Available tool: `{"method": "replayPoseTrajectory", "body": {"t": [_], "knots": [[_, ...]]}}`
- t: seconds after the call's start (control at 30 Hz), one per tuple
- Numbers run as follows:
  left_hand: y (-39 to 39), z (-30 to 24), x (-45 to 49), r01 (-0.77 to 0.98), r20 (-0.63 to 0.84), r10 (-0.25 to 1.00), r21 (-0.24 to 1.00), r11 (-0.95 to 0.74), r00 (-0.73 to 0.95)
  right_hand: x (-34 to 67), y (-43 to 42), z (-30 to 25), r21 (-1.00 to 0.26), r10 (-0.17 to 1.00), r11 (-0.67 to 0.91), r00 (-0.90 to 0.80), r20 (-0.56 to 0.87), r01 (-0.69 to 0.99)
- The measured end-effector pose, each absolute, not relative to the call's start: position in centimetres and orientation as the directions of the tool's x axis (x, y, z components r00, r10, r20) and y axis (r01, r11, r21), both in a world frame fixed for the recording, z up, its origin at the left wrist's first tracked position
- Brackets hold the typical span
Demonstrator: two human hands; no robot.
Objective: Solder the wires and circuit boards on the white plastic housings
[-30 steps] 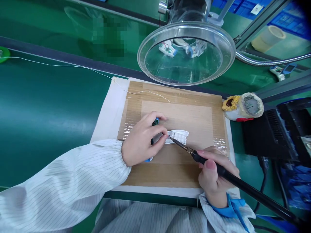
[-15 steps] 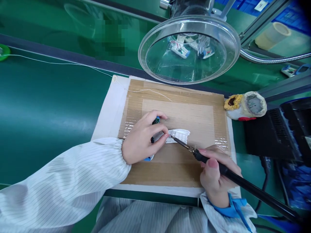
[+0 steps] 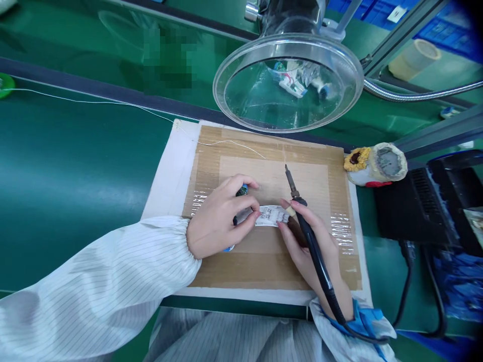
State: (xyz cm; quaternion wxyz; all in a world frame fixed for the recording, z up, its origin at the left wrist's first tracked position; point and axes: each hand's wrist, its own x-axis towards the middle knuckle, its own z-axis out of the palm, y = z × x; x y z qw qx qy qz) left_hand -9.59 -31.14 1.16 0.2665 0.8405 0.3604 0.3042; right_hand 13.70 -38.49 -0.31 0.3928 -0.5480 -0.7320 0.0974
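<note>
My left hand (image 3: 222, 216) rests over the middle of the cardboard, thumb and forefinger pinched together at the left end of a white curved plastic piece (image 3: 270, 215). What the pinch holds is too small to make out. Under that hand a bit of green circuit board (image 3: 242, 190) and a blue edge (image 3: 229, 249) peek out; the rest is hidden. A black soldering iron (image 3: 312, 244) lies in my right hand (image 3: 320, 239), its tip pointing up and away from the white piece. Thumb and fingertips of my right hand reach the white piece's right end.
Taped cardboard (image 3: 271, 271) lies on a white board over the green table. Solder wire (image 3: 230, 142) runs in from a green spool (image 3: 5, 85). A magnifier lamp (image 3: 289, 83) overhangs the back. At right stand a tip-cleaning pot (image 3: 390, 162), yellow sponge (image 3: 356, 159) and black soldering station (image 3: 411, 206).
My right hand has moved left to the white piece's right end. The soldering iron has swung from touching near my left fingertips to pointing upward. My left hand stays almost in place.
</note>
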Motion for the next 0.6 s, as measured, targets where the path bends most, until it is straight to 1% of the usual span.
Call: {"method": "replayPoseTrajectory", "body": {"t": [0.1, 0.2, 0.27, 0.33, 0.4, 0.47, 0.6], "knots": [[-30.9, 1.8, -10.2, 0.446, 0.320, 0.742, 0.637, -0.629, 0.589, 13.7, -38.8, -0.4, -0.573, 0.870, 0.393, -0.089, 0.485, 0.719], [-30.3, 2.4, -10.6, 0.423, 0.358, 0.652, 0.538, -0.729, 0.669, 13.7, -38.8, -0.5, -0.565, 0.871, 0.400, -0.107, 0.479, 0.721], [-30.1, 2.6, -10.5, 0.415, 0.377, 0.619, 0.495, -0.763, 0.688, 13.7, -38.6, -0.5, -0.559, 0.869, 0.409, -0.123, 0.479, 0.721], [-30.2, 2.4, -10.1, 0.426, 0.393, 0.651, 0.521, -0.739, 0.649, 13.7, -38.3, -0.5, -0.560, 0.865, 0.425, -0.136, 0.484, 0.712], [-30.6, 2.0, -9.7, 0.436, 0.400, 0.707, 0.580, -0.688, 0.584, 13.6, -38.3, -0.6, -0.568, 0.857, 0.444, -0.144, 0.494, 0.693], [-30.9, 1.7, -9.3, 0.433, 0.391, 0.744, 0.629, -0.646, 0.542, 13.7, -38.6, -0.5, -0.604, 0.864, 0.433, -0.116, 0.491, 0.669], [-31.0, 1.5, -9.3, 0.421, 0.342, 0.770, 0.682, -0.598, 0.539, 14.4, -40.2, -0.1, -0.742, 0.867, 0.344, 0.108, 0.486, 0.576]]}}
